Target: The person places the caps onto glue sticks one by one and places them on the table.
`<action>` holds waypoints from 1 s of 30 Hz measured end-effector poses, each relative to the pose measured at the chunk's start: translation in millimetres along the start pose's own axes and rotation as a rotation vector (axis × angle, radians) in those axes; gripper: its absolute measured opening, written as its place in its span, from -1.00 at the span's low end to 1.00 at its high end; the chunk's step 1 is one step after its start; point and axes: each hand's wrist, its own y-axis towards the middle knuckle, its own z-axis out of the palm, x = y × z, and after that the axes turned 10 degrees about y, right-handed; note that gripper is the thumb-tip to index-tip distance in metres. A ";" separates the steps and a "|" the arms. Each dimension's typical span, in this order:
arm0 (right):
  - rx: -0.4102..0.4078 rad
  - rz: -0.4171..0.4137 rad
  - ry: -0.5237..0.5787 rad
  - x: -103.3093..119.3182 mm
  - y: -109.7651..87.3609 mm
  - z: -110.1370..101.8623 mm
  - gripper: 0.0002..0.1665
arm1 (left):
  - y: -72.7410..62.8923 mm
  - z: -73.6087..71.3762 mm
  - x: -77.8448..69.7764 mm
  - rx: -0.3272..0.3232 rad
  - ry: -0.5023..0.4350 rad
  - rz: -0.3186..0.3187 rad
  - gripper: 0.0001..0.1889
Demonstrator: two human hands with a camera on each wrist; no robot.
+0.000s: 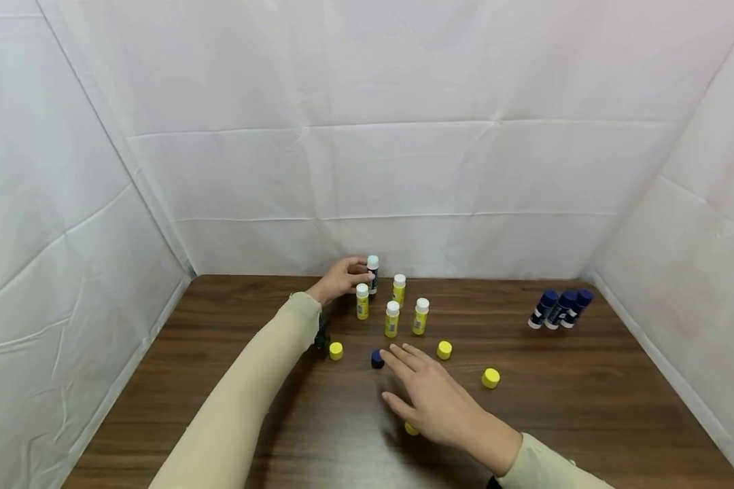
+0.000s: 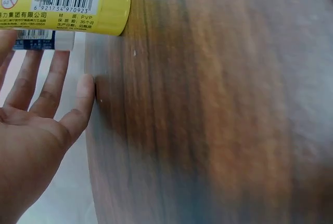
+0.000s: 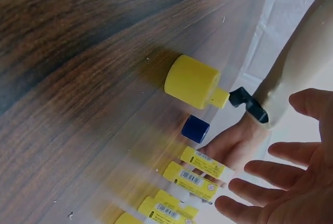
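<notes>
At the back of the table my left hand (image 1: 340,280) grips an uncapped navy glue stick (image 1: 372,280) with a white top, standing upright. Uncapped yellow glue sticks, several of them, stand close by; one yellow glue stick (image 1: 362,303) is just in front of the left fingers. In the left wrist view a yellow glue stick (image 2: 112,11) partly hides the navy one. My right hand (image 1: 431,397) is over the table with fingers extended, holding nothing. Its fingertips are near a navy cap (image 1: 376,358), and a yellow cap (image 1: 411,429) is partly hidden under the hand.
More yellow caps lie about: one yellow cap (image 1: 336,351) by the left forearm, another (image 1: 444,350) and a third (image 1: 491,377) to the right. Three capped navy glue sticks (image 1: 561,309) stand together at the back right. A white cloth wall (image 1: 404,170) encloses the table.
</notes>
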 end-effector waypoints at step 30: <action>0.285 0.000 -0.038 -25.6 45.6 15.6 -0.05 | -116.3 -21.4 -12.6 -0.275 -0.068 0.038 -0.50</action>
